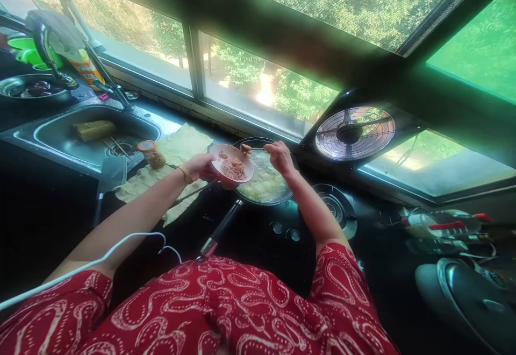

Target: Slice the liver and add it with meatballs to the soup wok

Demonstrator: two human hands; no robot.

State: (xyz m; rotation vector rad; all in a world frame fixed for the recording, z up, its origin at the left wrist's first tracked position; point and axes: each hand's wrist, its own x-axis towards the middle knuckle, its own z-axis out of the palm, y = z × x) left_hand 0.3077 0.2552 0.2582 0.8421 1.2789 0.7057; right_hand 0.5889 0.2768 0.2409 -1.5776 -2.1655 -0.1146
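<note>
- Dark kitchen counter [48, 220] beneath windows; no writing is readable.
- Your left hand [201, 165] grips a pink round plate [226, 157] of minced food.
- Your right hand [279, 156] pinches a morsel [245, 148] over the black long-handled frying pan [226, 220].

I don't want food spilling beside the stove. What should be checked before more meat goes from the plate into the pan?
1. Plate gripped by left hand: ok.
2. Plate over the rim of the pan: ok.
3. Right hand above the pan contents: ok.
4. Pan handle clear of both arms: ok.
5. Burner lit: cannot tell.
6. Cloth away from the pan: cannot tell.
</note>
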